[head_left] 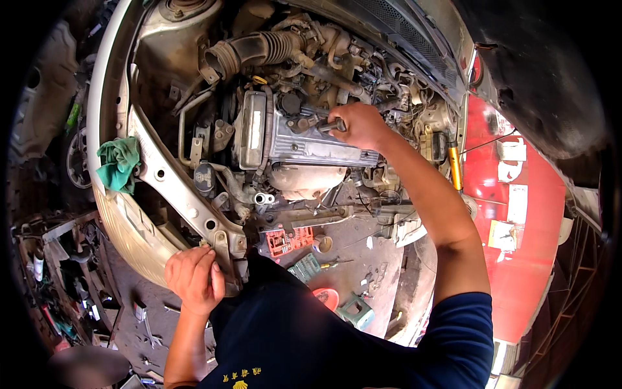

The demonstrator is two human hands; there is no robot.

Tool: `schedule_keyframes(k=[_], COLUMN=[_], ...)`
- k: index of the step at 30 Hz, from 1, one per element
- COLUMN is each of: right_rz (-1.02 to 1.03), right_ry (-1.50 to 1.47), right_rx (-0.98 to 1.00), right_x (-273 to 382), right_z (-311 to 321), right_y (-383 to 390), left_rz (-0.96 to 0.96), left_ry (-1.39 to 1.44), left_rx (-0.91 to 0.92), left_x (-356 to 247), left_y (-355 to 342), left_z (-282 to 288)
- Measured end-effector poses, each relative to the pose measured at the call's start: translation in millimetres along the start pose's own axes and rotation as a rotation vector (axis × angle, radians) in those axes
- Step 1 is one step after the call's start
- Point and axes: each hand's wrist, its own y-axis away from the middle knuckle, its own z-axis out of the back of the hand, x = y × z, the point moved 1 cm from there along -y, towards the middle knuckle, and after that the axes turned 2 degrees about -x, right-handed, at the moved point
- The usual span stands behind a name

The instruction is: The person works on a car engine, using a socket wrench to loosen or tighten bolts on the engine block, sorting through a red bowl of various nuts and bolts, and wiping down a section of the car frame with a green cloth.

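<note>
My right hand (359,127) is closed around a dark, stubby metal part (334,124) above the ribbed grey engine cover (317,150). Its exact kind is hard to make out. Against the part's left end, near the round black oil cap (289,102), lies a greasy metal bracket (301,122). Down at the car's front corner, my left hand (195,277) curls its fingers over the edge of the front body panel (170,241). Close beside those fingers is an upright metal bracket (223,251). The palm side of the left hand is hidden.
A green rag (119,163) hangs on the fender. The ribbed intake hose (262,53) crosses behind the engine. On the floor lie a red socket case (289,241), a green case (304,266) and a red bowl (327,298). A red car panel (512,246) stands at right.
</note>
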Motion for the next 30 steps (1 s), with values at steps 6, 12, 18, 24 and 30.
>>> schedule_keyframes(k=[6, 12, 18, 24, 30], right_rz=[-0.107, -0.258, -0.298, 0.052, -0.122], right_ry=[-0.296, -0.320, -0.366, -0.080, -0.191], right_rx=[0.027, 0.045, 0.057, 0.008, 0.021], right_x=[46.1, 67.9, 72.9, 69.1, 81.0], right_z=[32.0, 34.7, 24.0, 26.8, 18.7], right_y=[-13.9, -39.5, -46.8, -46.7, -42.0], left_rz=[-0.030, -0.014, -0.021, -0.040, -0.031], left_ry=[0.013, 0.004, 0.018, 0.042, 0.046], left_rx=[-0.027, -0.006, -0.034, -0.039, -0.037], left_x=[-0.3, 2.0, 4.1, 5.5, 3.2], left_y=[-3.4, -1.4, -1.4, -1.7, -1.9], left_z=[2.1, 2.8, 3.3, 4.7, 6.9])
